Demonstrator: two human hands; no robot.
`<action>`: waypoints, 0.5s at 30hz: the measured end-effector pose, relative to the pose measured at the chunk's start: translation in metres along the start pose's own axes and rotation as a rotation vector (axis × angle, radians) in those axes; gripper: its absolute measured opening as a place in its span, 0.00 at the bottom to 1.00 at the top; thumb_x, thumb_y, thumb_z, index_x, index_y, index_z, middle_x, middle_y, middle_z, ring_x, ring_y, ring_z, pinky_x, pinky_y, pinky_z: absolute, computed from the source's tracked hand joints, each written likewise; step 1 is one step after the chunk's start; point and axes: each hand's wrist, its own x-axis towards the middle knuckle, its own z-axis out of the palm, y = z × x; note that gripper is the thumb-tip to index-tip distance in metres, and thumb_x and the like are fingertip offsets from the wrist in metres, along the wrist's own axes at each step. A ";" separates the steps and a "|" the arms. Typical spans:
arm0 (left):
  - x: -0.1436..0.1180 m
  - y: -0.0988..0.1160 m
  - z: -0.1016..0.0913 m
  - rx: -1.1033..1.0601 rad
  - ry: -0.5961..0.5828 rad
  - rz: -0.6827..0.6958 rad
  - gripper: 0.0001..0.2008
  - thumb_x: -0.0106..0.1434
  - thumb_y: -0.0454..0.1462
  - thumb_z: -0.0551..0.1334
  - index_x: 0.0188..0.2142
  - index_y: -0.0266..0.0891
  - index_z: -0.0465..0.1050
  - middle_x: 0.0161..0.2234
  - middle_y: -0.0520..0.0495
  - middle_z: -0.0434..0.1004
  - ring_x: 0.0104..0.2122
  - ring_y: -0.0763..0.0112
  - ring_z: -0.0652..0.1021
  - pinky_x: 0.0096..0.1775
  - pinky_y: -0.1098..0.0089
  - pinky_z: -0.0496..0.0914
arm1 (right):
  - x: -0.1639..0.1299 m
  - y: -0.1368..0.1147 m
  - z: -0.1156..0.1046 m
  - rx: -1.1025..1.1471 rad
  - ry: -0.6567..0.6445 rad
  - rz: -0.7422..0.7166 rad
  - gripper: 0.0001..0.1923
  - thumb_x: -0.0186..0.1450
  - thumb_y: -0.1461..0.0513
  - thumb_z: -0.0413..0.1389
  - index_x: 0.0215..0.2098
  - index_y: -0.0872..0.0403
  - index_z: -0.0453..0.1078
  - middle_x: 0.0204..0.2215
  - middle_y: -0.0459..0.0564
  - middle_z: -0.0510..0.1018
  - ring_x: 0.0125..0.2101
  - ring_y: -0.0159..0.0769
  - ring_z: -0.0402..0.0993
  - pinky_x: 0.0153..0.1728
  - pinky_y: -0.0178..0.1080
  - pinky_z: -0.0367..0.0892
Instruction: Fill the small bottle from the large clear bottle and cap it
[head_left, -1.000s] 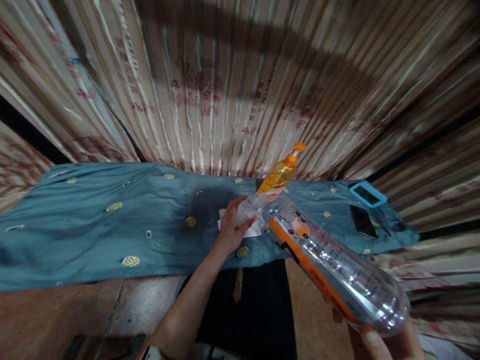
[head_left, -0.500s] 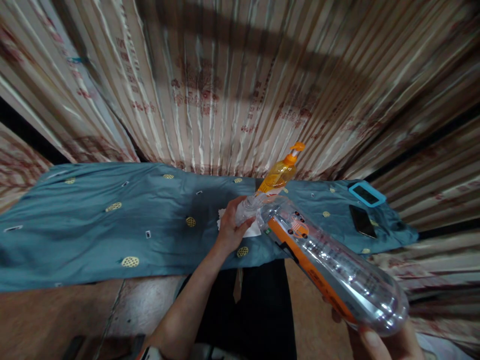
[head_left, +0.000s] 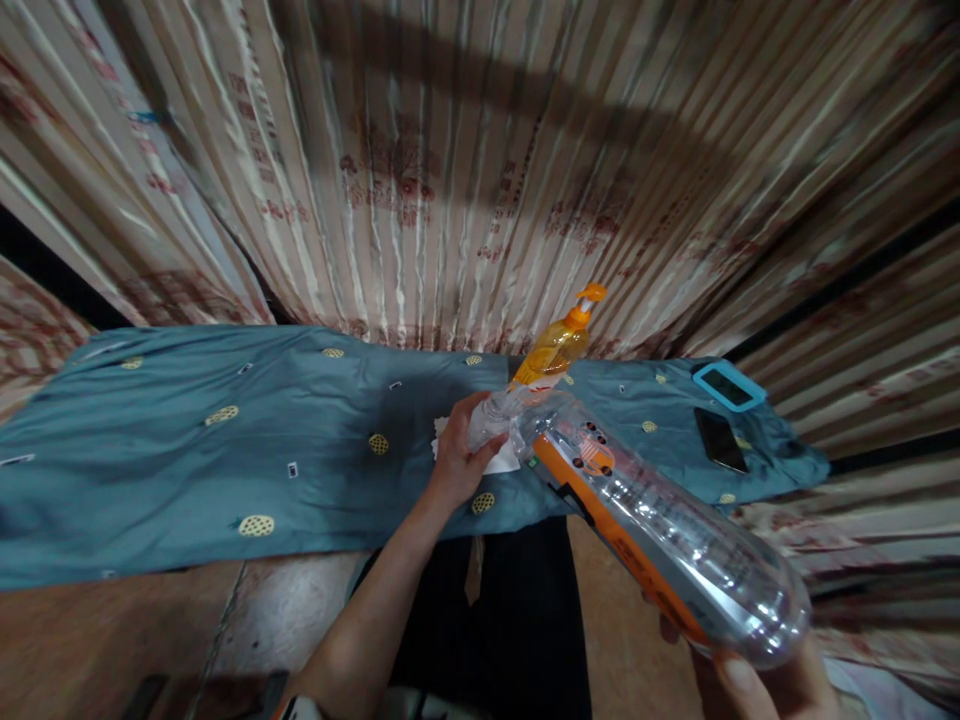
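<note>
A large clear plastic bottle [head_left: 690, 545] with an orange and grey label lies slanted in the air, its wide base toward the lower right. My right hand [head_left: 750, 680] is closed around that base from below. At the bottle's narrow end, my left hand [head_left: 459, 455] grips a small clear plastic container [head_left: 486, 418], which touches or nearly touches the bottle's mouth; its exact shape is hard to make out. Under the left hand lies a white sheet of paper [head_left: 506, 460]. Just behind, an orange pump bottle [head_left: 559, 345] with yellow liquid stands on the cloth.
A blue-green cloth with yellow pineapple prints [head_left: 315, 420] covers the narrow table. A blue-framed device [head_left: 729, 386] and a dark phone [head_left: 720, 440] lie on its right end. Beige patterned curtains [head_left: 450, 180] hang behind and at both sides.
The whole view has shifted slightly. Both hands keep their grips, and the large bottle stays tilted against the small container with hardly any movement.
</note>
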 end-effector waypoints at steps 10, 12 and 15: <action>0.000 0.000 0.000 0.011 0.008 0.009 0.27 0.65 0.47 0.68 0.59 0.41 0.69 0.56 0.39 0.79 0.56 0.52 0.79 0.59 0.51 0.73 | 0.014 0.024 -0.025 -0.128 -0.151 -0.167 0.40 0.62 0.49 0.66 0.70 0.45 0.63 0.50 0.53 0.77 0.40 0.45 0.75 0.45 0.51 0.74; 0.000 -0.001 0.001 0.019 0.008 0.012 0.26 0.65 0.47 0.68 0.59 0.42 0.69 0.56 0.40 0.79 0.56 0.53 0.79 0.59 0.52 0.73 | 0.014 0.023 -0.024 -0.122 -0.151 -0.159 0.40 0.62 0.49 0.66 0.70 0.44 0.63 0.51 0.53 0.76 0.39 0.44 0.75 0.44 0.50 0.75; 0.000 -0.001 0.001 0.020 0.004 0.017 0.26 0.66 0.47 0.68 0.60 0.42 0.69 0.56 0.40 0.79 0.55 0.54 0.79 0.58 0.52 0.73 | 0.012 0.020 -0.021 -0.105 -0.141 -0.135 0.40 0.60 0.49 0.67 0.69 0.44 0.65 0.52 0.54 0.76 0.39 0.44 0.74 0.43 0.50 0.74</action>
